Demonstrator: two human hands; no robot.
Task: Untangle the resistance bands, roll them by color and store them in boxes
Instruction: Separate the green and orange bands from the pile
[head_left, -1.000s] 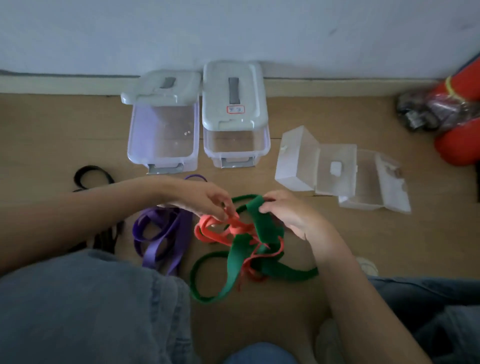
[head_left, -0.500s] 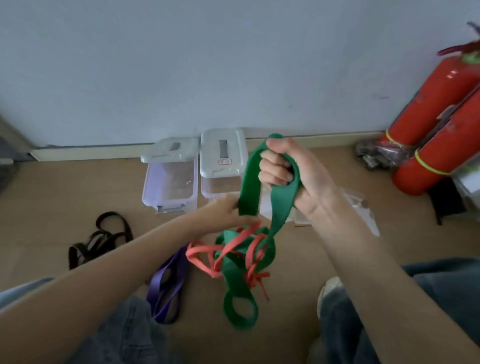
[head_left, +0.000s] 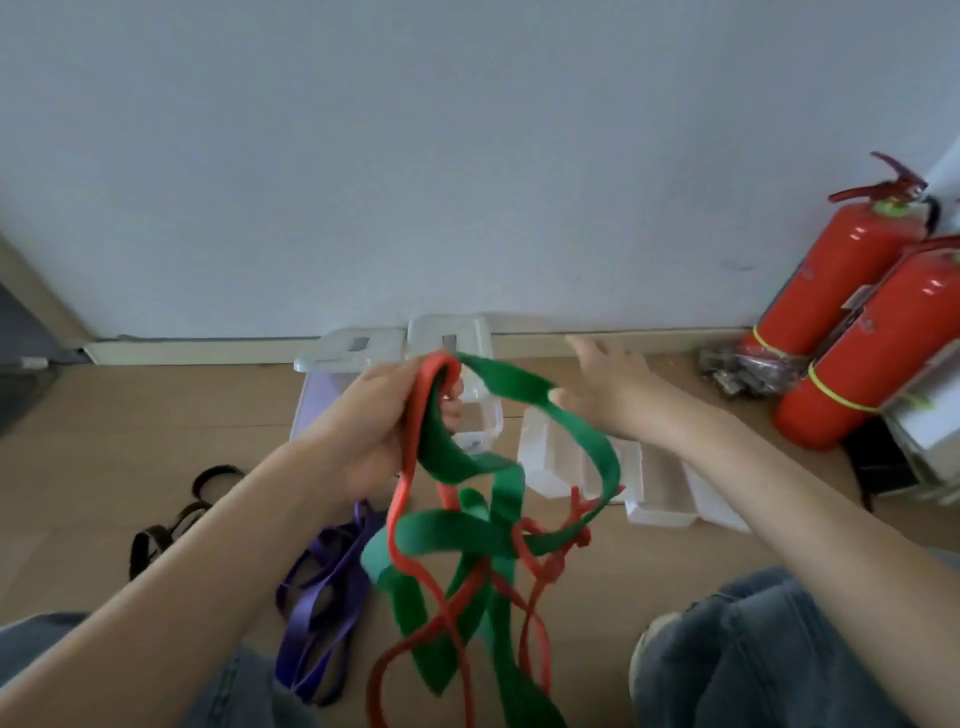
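Note:
My left hand (head_left: 374, 421) is raised above the floor, shut on the red band (head_left: 410, 467) and the green band (head_left: 452, 452), whose tangle hangs down from it. A loop of the green band drapes over the thumb side of my right hand (head_left: 608, 384), which is spread open with fingers pointing toward the wall. A purple band (head_left: 322, 587) lies on the floor below my left forearm. A black band (head_left: 171, 519) lies further left. Two lidded clear boxes (head_left: 353, 353) stand by the wall, partly hidden by my left hand. An open clear box (head_left: 660, 493) lies under my right forearm.
Two red fire extinguishers (head_left: 852, 322) lean at the right wall, with a crinkled plastic bag (head_left: 743, 369) beside them. My knees in jeans (head_left: 753, 649) fill the bottom corners. A white wall and skirting board close off the far side of the wooden floor.
My right hand let go of the green band and opened, the loop now resting over it. My left hand rose and gripped the red and green bands, lifting the tangle.

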